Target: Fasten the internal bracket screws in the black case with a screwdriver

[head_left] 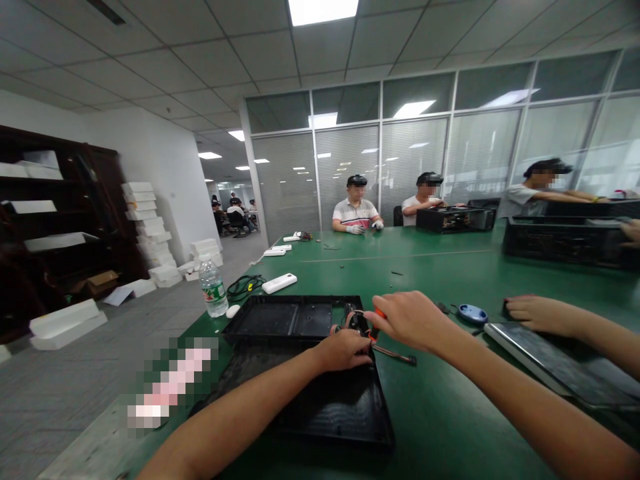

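Observation:
My right hand (407, 319) is closed round an orange-and-black screwdriver (375, 330), which points down at the right end of an opened black plastic case (310, 393). Just below it, my left hand (345, 350) has its fingers bent together by the screwdriver's lower end; what they grip is hidden. The case's far half (280, 317) is a shallow tray with dividers. Coloured ribbon wires (355, 319) bunch up beside my hands, and a cable with a dark connector (410, 361) lies out to the right on the table.
Another person's hand (545, 313) rests by a flat silver-edged device (540, 363) at right. A blue oval object (472, 314) lies nearby. Left of the case stand a water bottle (213, 293) and a white power bank (279, 283). Across the green table (350, 267), people sit near black computer cases (455, 219).

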The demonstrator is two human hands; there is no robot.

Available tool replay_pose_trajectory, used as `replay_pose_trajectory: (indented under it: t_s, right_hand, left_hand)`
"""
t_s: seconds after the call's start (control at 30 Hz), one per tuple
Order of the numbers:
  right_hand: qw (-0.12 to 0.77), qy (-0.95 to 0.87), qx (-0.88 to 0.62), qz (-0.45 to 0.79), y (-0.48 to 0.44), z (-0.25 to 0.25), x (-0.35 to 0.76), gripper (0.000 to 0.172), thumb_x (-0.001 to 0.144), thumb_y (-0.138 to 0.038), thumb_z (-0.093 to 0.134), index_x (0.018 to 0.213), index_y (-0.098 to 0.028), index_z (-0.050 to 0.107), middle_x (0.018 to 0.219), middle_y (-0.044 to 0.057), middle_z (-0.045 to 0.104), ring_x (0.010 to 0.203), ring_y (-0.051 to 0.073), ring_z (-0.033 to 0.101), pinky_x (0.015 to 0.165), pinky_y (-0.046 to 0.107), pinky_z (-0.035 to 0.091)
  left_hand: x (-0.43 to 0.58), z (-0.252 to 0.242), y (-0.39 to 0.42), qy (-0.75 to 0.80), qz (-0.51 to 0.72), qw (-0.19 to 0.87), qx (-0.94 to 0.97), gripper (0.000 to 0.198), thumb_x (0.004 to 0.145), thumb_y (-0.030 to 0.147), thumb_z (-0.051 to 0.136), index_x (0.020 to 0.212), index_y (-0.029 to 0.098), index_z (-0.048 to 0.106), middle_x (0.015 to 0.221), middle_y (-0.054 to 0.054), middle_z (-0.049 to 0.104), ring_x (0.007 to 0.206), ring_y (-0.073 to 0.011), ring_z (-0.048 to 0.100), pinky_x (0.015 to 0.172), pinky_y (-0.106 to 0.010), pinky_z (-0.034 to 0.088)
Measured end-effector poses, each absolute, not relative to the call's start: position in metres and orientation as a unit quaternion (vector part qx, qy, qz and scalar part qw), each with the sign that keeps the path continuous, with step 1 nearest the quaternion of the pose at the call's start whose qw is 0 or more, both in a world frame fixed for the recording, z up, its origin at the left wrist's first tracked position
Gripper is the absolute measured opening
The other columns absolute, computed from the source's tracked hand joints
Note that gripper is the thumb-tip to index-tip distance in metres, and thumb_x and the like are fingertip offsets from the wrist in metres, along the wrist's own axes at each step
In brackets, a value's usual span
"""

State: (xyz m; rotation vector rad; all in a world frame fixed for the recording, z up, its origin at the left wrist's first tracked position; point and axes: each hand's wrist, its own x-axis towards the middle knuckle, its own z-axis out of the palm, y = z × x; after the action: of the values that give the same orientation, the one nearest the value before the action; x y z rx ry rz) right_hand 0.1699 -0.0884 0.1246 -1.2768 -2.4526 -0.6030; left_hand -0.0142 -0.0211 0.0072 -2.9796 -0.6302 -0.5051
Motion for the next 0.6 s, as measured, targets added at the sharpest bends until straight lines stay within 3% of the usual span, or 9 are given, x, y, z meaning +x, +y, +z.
replay_pose_trajectory:
  t_s: [0.1, 0.23, 0.4, 0.53, 0.6]
  right_hand:
    - [0.158, -0.879, -0.41, -0.186, -0.089, 0.125, 0.165, 0.03, 0.092, -0.041, 0.033, 0.091, -0.021, 0.055, 0.071, 0.004, 0.066, 0.058, 0.016, 0.058, 0.05, 0.026, 0.022]
    - [0.125, -0.868, -0.433, -0.211, -0.086, 0.125, 0.163, 0.043, 0.09, -0.05, 0.031, 0.074, -0.019, 0.056, 0.062, 0.007, 0.064, 0.055, 0.017, 0.057, 0.05, 0.027, 0.02]
    - [0.124, -0.861, -0.454, -0.194, -0.077, 0.125, 0.171, 0.028, 0.089, -0.041, 0.038, 0.091, -0.018, 0.054, 0.066, 0.006, 0.064, 0.058, 0.019, 0.058, 0.051, 0.027, 0.021]
    - [0.136, -0.868, -0.452, -0.152, -0.071, 0.125, 0.179, 0.036, 0.087, -0.048, 0.038, 0.076, -0.019, 0.055, 0.062, 0.006, 0.062, 0.058, 0.02, 0.057, 0.052, 0.027, 0.024]
    - [0.16, -0.867, -0.453, -0.134, -0.07, 0.125, 0.181, 0.034, 0.085, -0.05, 0.042, 0.08, -0.019, 0.056, 0.064, 0.005, 0.062, 0.06, 0.02, 0.057, 0.053, 0.027, 0.027]
  left_hand:
    - [-0.014, 0.008, -0.021, -0.209, -0.165, 0.017, -0.964, 0.017, 0.079, 0.031, 0.061, 0.075, 0.015, 0.055, 0.072, -0.002, 0.059, 0.073, -0.0158, 0.056, 0.066, -0.024, 0.038]
    - [-0.016, 0.006, -0.02, -0.197, -0.173, 0.001, -0.965, 0.015, 0.077, 0.029, 0.063, 0.077, 0.015, 0.055, 0.072, -0.001, 0.059, 0.072, -0.015, 0.055, 0.065, -0.023, 0.038]
    - [-0.017, 0.005, -0.02, -0.184, -0.188, -0.003, -0.965, 0.018, 0.077, 0.027, 0.062, 0.09, 0.015, 0.057, 0.074, -0.002, 0.06, 0.071, -0.0145, 0.055, 0.069, -0.023, 0.04]
    - [-0.016, 0.006, -0.02, -0.18, -0.201, -0.007, -0.963, 0.016, 0.076, 0.025, 0.062, 0.087, 0.014, 0.058, 0.073, -0.001, 0.06, 0.07, -0.014, 0.055, 0.069, -0.022, 0.04]
    - [-0.015, 0.006, -0.021, -0.184, -0.203, -0.014, -0.962, 0.018, 0.076, 0.025, 0.062, 0.089, 0.014, 0.058, 0.073, -0.001, 0.06, 0.07, -0.014, 0.055, 0.069, -0.022, 0.04]
